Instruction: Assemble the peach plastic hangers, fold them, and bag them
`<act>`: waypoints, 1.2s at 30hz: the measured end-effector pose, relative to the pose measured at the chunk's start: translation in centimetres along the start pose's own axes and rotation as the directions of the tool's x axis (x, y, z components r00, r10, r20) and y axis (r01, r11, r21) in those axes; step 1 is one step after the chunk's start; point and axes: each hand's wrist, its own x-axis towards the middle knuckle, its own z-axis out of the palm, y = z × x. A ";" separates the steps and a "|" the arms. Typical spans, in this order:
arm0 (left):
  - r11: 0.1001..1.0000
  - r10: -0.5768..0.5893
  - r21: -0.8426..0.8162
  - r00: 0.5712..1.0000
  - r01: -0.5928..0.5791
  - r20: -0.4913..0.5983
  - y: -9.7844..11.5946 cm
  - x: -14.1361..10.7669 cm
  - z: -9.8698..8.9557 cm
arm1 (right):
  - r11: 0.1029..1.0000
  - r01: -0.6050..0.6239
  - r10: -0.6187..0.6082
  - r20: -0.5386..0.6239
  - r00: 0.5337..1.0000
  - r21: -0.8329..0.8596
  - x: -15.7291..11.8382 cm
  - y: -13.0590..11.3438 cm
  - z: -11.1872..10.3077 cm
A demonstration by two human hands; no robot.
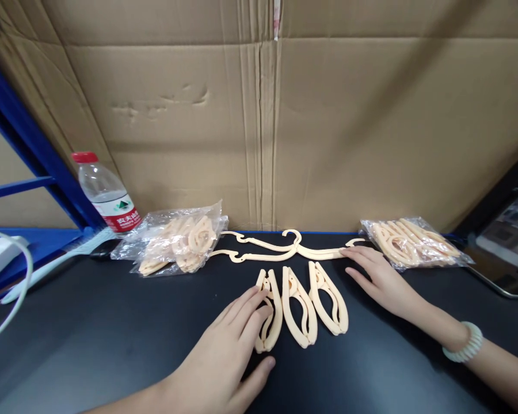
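Note:
Three folded cream hangers lie side by side on the dark table: a left one (277, 319), a middle one (311, 322) and a right one (341, 313). My left hand (227, 345) rests its spread fingertips on the left one. Behind them, unfolded cream hangers (267, 256) lie with their arms stretched sideways, partly overlapping. My right hand (386, 282), fingers apart, touches the right end of the unfolded hangers with its fingertips. A clear bag of folded hangers (181, 241) lies at the left, over the left ends of the unfolded ones; another bag (414, 241) lies at the right.
A water bottle with a red cap (112, 198) leans at the back left, near a pale flat strip (64, 261) and a white cable (23, 287). Cardboard (190, 115) stands behind the table. A dark-framed glossy object (511, 241) is at the far right.

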 end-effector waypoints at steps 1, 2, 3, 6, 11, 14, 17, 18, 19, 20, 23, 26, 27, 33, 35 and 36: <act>1.000 0.004 -0.003 1.000 -0.004 0.000 0.0 -0.1 0.1 | 1.000 0.003 -0.003 0.010 1.000 -0.004 -0.1 0.0 0.2; 1.000 0.009 -0.008 1.000 -0.009 -0.006 -0.1 -0.1 0.1 | 1.000 0.008 -0.008 0.019 1.000 -0.007 -0.1 0.0 0.3; 1.000 0.012 -0.014 1.000 -0.012 -0.014 -0.1 -0.1 0.2 | 1.000 0.013 -0.013 0.024 1.000 -0.009 -0.2 0.1 0.5; 1.000 0.017 -0.025 1.000 -0.017 -0.020 -0.1 -0.1 0.0 | 1.000 0.013 -0.012 0.020 1.000 -0.011 -0.3 0.5 0.9; 0.998 0.064 -0.014 0.997 -0.063 0.045 0.2 0.1 -0.4 | 1.000 0.027 -0.027 0.026 0.999 -0.001 -0.4 0.7 1.1; 0.997 0.083 -0.005 0.996 -0.083 0.034 0.2 0.2 -0.3 | 0.999 0.033 -0.034 0.024 0.999 0.009 -0.4 0.6 1.1; 0.995 0.096 -0.001 0.995 -0.096 0.019 0.1 0.2 -0.2 | 0.999 0.039 -0.040 0.014 0.999 0.022 -0.4 0.6 1.1; 0.995 0.102 -0.001 0.995 -0.102 0.020 0.1 0.3 -0.3 | 0.999 0.043 -0.044 0.009 0.999 0.031 -0.3 0.6 1.1; 0.994 0.105 -0.001 0.994 -0.105 0.022 0.2 0.3 -0.3 | 0.998 0.046 -0.047 0.005 0.999 0.042 -0.3 0.6 1.2; 0.995 0.105 -0.001 0.994 -0.105 0.025 0.2 0.4 -0.4 | 0.997 0.048 -0.048 0.001 0.999 0.055 -0.3 0.6 1.2; 0.995 0.098 -0.007 0.995 -0.098 0.025 0.4 0.5 -0.7 | 0.994 0.040 -0.041 0.007 0.999 0.105 -0.2 0.4 1.1; 0.995 0.093 -0.023 0.996 -0.093 0.014 0.6 0.4 -0.8 | 0.989 0.017 -0.019 0.009 1.000 0.149 0.0 -0.1 0.8; 0.996 0.091 -0.028 0.996 -0.090 0.010 0.6 0.3 -0.7 | 0.987 0.010 -0.011 0.006 1.000 0.158 0.1 -0.2 0.7; 0.992 0.100 -0.072 0.994 -0.104 -0.054 0.4 0.2 -0.6 | 0.986 -0.025 0.036 -0.067 0.997 0.168 0.3 -0.8 0.2; 0.989 0.098 -0.104 0.993 -0.105 -0.071 0.4 0.4 -0.8 | 0.989 -0.040 0.056 -0.110 0.992 0.141 0.2 -0.8 0.2; 0.986 0.090 -0.131 0.992 -0.101 -0.085 0.5 0.5 -0.9 | 0.991 -0.044 0.061 -0.136 0.989 0.124 0.2 -0.8 0.2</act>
